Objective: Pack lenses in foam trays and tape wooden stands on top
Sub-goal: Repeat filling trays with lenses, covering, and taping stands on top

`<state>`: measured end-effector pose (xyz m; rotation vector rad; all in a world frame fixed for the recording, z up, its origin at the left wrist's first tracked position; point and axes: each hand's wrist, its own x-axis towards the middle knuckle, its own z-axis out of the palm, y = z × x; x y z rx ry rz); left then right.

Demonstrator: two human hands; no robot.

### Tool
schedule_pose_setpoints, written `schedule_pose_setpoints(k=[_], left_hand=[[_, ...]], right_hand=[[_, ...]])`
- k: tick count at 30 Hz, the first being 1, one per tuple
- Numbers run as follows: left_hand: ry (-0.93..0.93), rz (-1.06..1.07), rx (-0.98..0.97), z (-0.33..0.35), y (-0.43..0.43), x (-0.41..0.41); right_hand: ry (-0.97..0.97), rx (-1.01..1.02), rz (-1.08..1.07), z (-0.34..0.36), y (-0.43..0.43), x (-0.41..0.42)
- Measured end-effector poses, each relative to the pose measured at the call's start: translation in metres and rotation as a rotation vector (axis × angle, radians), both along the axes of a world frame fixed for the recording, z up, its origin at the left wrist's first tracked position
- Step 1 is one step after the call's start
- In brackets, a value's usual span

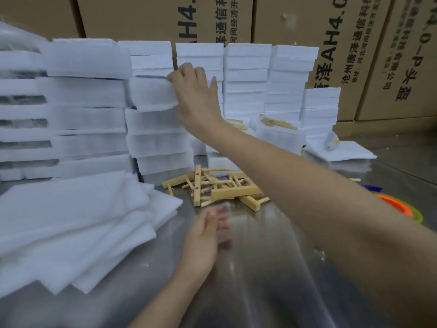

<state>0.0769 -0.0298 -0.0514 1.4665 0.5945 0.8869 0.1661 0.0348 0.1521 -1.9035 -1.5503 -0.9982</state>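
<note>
- Your right hand [194, 93] is stretched out to the stacks of foam trays [246, 74] at the back of the worktop [260, 268], with the arm crossing in from the right.
- Its fingers are curled over the top right end of one foam tray [151, 94] and the palm lies against that end, so it grips the tray. The thumb stands up, apart from the fingers.
- That foam tray sits high in its stack, just left of your hand. It is skewed out of line with the trays above and below it.
- Your left hand [207, 235] is low at the worktop, close to you, with its fingers nearly straight, slightly spread and holding nothing. The fingertips are blurred, and you cannot tell whether they touch the surface.
- The wooden stands [212, 185] lie in a loose, crisscrossed heap on the worktop, between the foot of the stacks and your left hand, partly under your right forearm.
- A few more stands lie on top of a low stack of trays further back, to the right of your arm.
- Flat foam sheets [71, 221] lie fanned in a pile at the front left, reaching the foot of the left stacks.
- The far-left stack shows dark bands between its white layers, but what they are cannot be made out.
- Printed cardboard boxes [236, 17] stand as a wall behind the stacks.
- An orange and green object [399, 207] shows at the right, partly hidden by your forearm.
</note>
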Motion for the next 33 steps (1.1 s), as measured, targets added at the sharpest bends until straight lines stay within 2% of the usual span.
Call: schedule_pose_setpoints(k=[3, 6, 9, 13, 16, 19, 21, 23, 24, 25, 26, 28, 29, 31, 33], left_hand=[[-0.144, 0.128, -0.145, 0.008, 0.0, -0.004], [-0.27, 0.192, -0.268, 0.017, 0.0, -0.01], [-0.384, 0.179, -0.406, 0.017, 0.009, -0.023], [-0.12, 0.149, -0.351, 0.013, 0.009, -0.031], [0.095, 0.182, -0.178, 0.013, 0.003, -0.027], [0.137, 0.17, -0.011, 0.015, 0.001, -0.031], [0.2, 0.271, 0.415, 0.023, 0.001, -0.04], [0.261, 0.516, 0.919, 0.035, 0.006, -0.053], [0.315, 0.664, 1.081, 0.041, 0.013, -0.061], [0.414, 0.787, 1.156, 0.044, 0.022, -0.07], [0.577, 0.867, 1.14, 0.046, 0.03, -0.079], [0.948, 0.91, 0.924, 0.047, 0.04, -0.092], [1.046, 0.904, 0.831, 0.045, 0.042, -0.096], [1.022, 0.936, 0.772, 0.044, 0.043, -0.101], [0.923, 0.997, 0.787, 0.048, 0.042, -0.103]], right_hand=[[0.088, 0.169, 0.155, -0.028, -0.082, -0.003], [0.073, 0.28, 0.238, -0.069, -0.175, -0.011], [-0.011, 0.151, 0.183, -0.12, -0.247, -0.023], [-0.092, -0.178, 0.153, -0.183, -0.277, -0.025], [-0.001, -0.313, 0.188, -0.184, -0.263, -0.018], [0.11, -0.548, 0.193, -0.16, -0.238, -0.007], [0.248, -0.728, 0.308, -0.143, -0.219, 0.007], [0.426, -0.791, 0.449, -0.132, -0.207, 0.02], [0.496, -0.76, 0.509, -0.132, -0.204, 0.025], [0.569, -0.691, 0.561, -0.138, -0.204, 0.027], [0.639, -0.595, 0.625, -0.147, -0.204, 0.028], [0.77, -0.362, 0.757, -0.163, -0.202, 0.029], [0.853, -0.23, 0.795, -0.168, -0.2, 0.031], [1.003, -0.002, 0.815, -0.173, -0.195, 0.04], [1.075, 0.131, 0.798, -0.174, -0.192, 0.046]])
